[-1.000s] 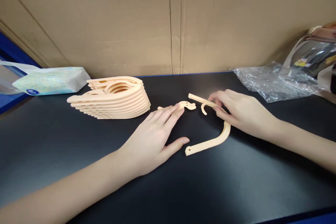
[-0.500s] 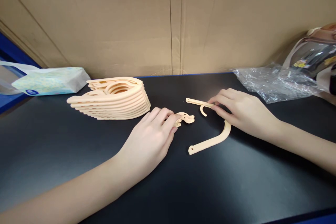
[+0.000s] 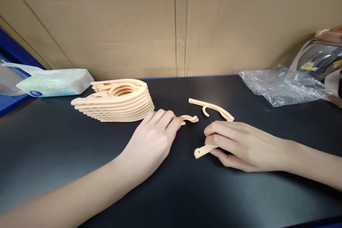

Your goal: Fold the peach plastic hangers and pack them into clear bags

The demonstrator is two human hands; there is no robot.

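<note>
My left hand is closed on a small curved beige plastic hanger piece, whose tip shows beyond the fingers. Most of that piece is hidden under the hand. My right hand grips a beige hanger arm between thumb and fingers; its end with a hole sticks out to the left. Behind the right hand lies another hanger arm with a small hook, on the black table and untouched. To the left of my left hand stands a neat stack of folded beige hangers.
At the back left is a tissue pack. Crumpled clear plastic wrap lies at the back right, beside a transparent bag with a strap. A cardboard wall rises behind the table.
My right hand has let go of the hooked hanger arm, moved toward me and taken hold of the plain arm. The piece in my left hand has tilted slightly.
</note>
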